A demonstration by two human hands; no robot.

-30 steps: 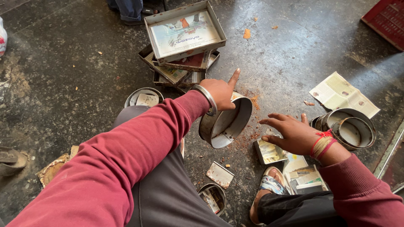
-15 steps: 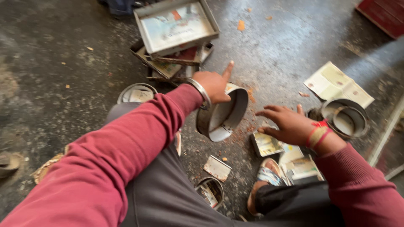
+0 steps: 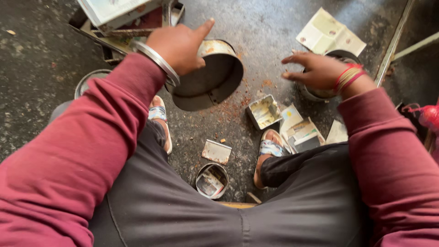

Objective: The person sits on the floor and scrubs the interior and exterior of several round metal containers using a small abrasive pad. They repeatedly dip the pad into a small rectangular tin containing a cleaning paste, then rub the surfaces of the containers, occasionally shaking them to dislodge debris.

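At the upper middle of the frame, the left hand (image 3: 179, 46) closes its grip over a round rusty tin (image 3: 211, 75) tipped on the floor; the right hand (image 3: 314, 69), fingers spread, hovers over another tin (image 3: 315, 93).

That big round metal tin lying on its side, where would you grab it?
Probably by the upper rim, from above. The round tin lies tilted on the floor, open mouth towards the person, so its thin wall suits a pinch. The left hand already rests on that top edge; the right hand hovers apart.
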